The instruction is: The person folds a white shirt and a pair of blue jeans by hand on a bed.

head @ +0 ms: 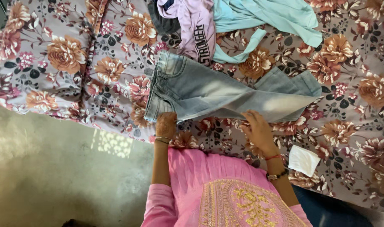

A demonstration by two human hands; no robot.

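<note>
On the bed (66, 54) with its floral sheet, pale blue jeans (217, 90) lie flat; left hand (166, 125) presses fingers-down on the waistband and right hand (258, 129) rests spread on a leg's near edge, neither clenched. Lilac top (196, 25), aqua garment (276, 14) and a white folded cloth (303, 159) sit nearby, with grey floor (53, 180) beside the bed.
</note>
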